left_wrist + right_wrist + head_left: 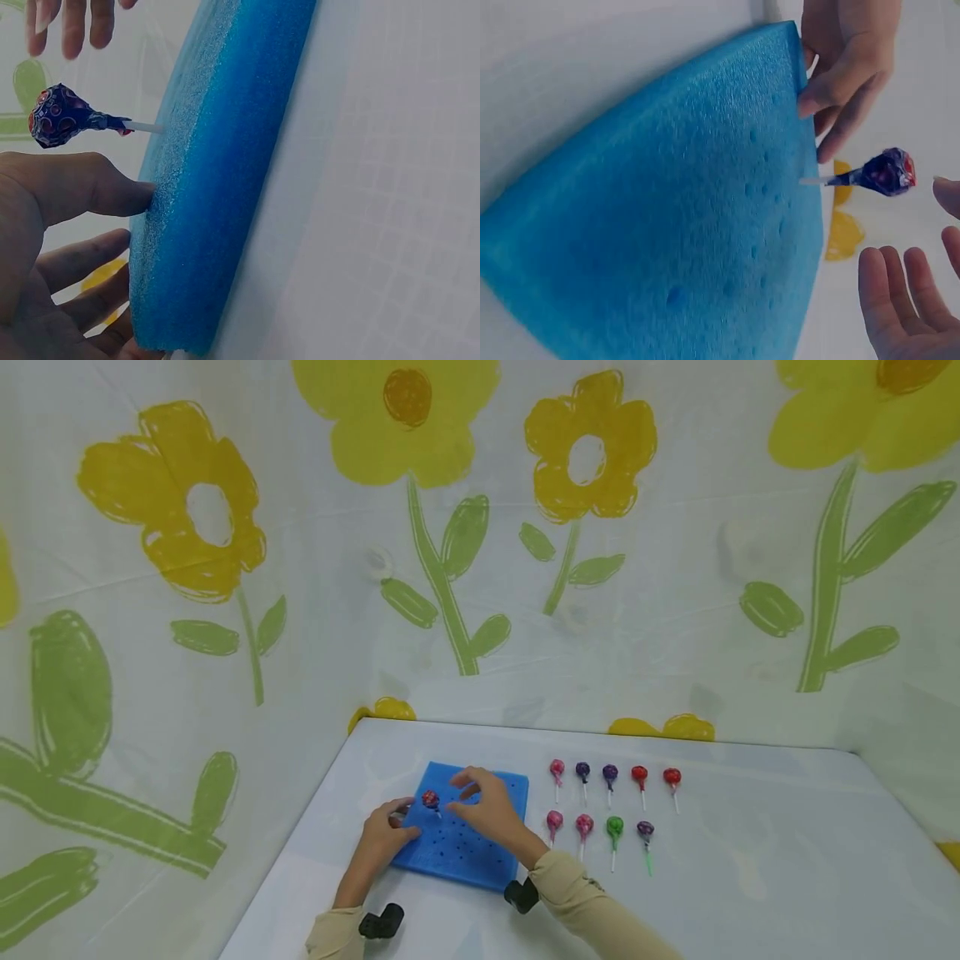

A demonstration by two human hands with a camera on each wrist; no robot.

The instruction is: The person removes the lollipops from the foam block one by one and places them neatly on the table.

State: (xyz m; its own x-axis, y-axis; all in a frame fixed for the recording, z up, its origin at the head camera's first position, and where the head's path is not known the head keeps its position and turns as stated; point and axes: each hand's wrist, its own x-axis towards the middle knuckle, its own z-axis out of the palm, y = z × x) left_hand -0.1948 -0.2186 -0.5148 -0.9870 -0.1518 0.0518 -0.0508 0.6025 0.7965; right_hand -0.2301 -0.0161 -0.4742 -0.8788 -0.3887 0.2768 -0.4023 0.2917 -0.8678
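A blue foam block (465,864) with small holes in its top lies on the table. One lollipop (430,799) in a dark blue and red wrapper stands upright in it, its white stick (142,127) sunk into the foam near the left side. My left hand (384,837) grips the block's left edge, thumb on the top face and fingers along the side. Above the block, my right hand (489,810) is spread just right of the lollipop. In the right wrist view, a gap separates its fingers (885,289) from the wrapped candy.
To the right of the block lie several more lollipops in two rows, among them a red one (672,776), a green one (615,825) and a purple one (646,831). A flower-printed cloth (330,635) hangs behind the white table (750,877).
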